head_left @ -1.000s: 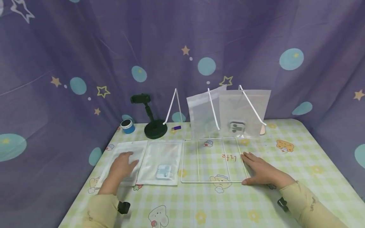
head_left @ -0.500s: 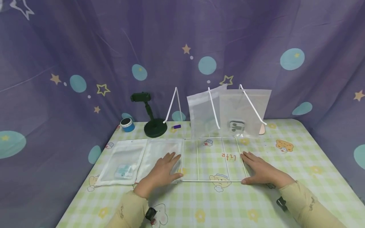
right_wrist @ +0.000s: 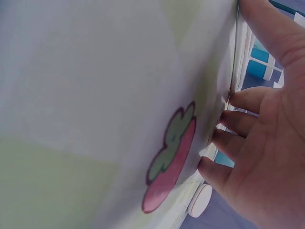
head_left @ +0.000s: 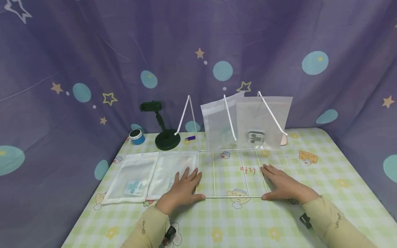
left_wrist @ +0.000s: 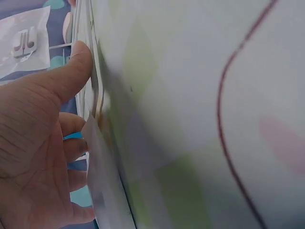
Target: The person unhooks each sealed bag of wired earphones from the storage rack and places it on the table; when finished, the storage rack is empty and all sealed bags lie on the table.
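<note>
A white wire rack (head_left: 220, 197) stands on the table with three upright prongs. My left hand (head_left: 181, 191) lies with spread fingers at the rack's left front corner, thumb on the front wire, and partly covers a frosted zip bag (head_left: 176, 163). Another frosted bag (head_left: 124, 175) with a light-blue item inside lies flat to its left. My right hand (head_left: 282, 184) rests at the rack's right side, fingertips at the side wire and thumb near the front corner. Two frosted bags hang on the rack: one (head_left: 217, 120) on the middle prong, the other (head_left: 263, 110), holding earphones, on the right prong.
Behind the flat bags stand a black phone stand (head_left: 167, 139) and a blue jar (head_left: 137, 137). A small purple USB stick (head_left: 190, 138) lies near the back edge. A pale pink rounded object (head_left: 283, 140) shows behind the right hanging bag. A patterned curtain (head_left: 173, 44) hangs behind the table.
My left hand has moved right, from the far-left flat bag across the second one to the rack's left corner. My right hand has stayed at the rack's right side.
</note>
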Available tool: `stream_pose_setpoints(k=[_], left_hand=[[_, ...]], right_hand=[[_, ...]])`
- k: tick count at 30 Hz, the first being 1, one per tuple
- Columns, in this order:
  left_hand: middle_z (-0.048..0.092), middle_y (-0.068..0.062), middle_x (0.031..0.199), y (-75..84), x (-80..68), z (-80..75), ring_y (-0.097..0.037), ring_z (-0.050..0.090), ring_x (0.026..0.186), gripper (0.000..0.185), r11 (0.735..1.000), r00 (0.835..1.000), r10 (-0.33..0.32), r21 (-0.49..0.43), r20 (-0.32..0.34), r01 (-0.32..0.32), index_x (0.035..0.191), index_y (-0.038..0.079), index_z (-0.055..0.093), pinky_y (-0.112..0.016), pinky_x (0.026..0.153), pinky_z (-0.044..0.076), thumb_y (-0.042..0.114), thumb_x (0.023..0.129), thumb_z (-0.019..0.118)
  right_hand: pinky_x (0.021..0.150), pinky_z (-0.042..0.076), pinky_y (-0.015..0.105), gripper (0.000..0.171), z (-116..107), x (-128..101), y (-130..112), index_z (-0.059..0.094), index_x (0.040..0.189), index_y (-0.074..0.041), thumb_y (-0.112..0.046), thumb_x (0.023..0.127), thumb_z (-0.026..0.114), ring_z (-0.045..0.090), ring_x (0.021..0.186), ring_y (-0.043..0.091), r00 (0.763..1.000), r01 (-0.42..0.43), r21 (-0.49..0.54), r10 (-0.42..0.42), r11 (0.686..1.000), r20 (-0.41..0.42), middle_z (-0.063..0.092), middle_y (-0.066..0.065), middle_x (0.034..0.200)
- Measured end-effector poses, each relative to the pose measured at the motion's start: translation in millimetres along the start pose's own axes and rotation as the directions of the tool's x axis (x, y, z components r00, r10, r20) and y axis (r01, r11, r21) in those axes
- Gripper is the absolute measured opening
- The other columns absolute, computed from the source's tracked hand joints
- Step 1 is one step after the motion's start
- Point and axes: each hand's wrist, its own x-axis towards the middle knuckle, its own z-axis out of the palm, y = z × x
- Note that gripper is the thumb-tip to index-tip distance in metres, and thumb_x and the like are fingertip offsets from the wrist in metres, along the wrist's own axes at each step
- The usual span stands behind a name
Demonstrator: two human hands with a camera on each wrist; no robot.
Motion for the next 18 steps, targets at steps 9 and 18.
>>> stream_pose_setpoints(k=[9,18], left_hand=[[0.025,-0.012,0.159,1.3,1.3,2.1,-0.044,0.015,0.145,0.09,1.0,1.0,-0.019,0.008,-0.005,0.019,0.152,0.008,0.033,-0.07,0.107,0.013,0.06,0.086,0.063],[0.029,-0.013,0.157,1.8,3.4,4.3,-0.043,0.018,0.144,0.093,1.0,1.0,-0.025,0.004,-0.019,0.025,0.15,0.004,0.036,-0.07,0.107,0.014,0.061,0.083,0.066]], right_hand=[[0.106,0.026,0.065,0.111,-1.7,0.7,-2.1,0.033,0.148,0.007,-0.061,0.072,0.077,0.022,0.139,0.051,1.0,-0.007,0.003,0.007,1.0,0.004,0.025,0.03,0.154],[0.105,0.026,0.065,0.111,-2.4,0.2,-3.3,0.032,0.148,0.008,-0.059,0.072,0.078,0.022,0.139,0.052,1.0,-0.012,0.012,0.012,1.0,0.008,0.025,0.031,0.153]])
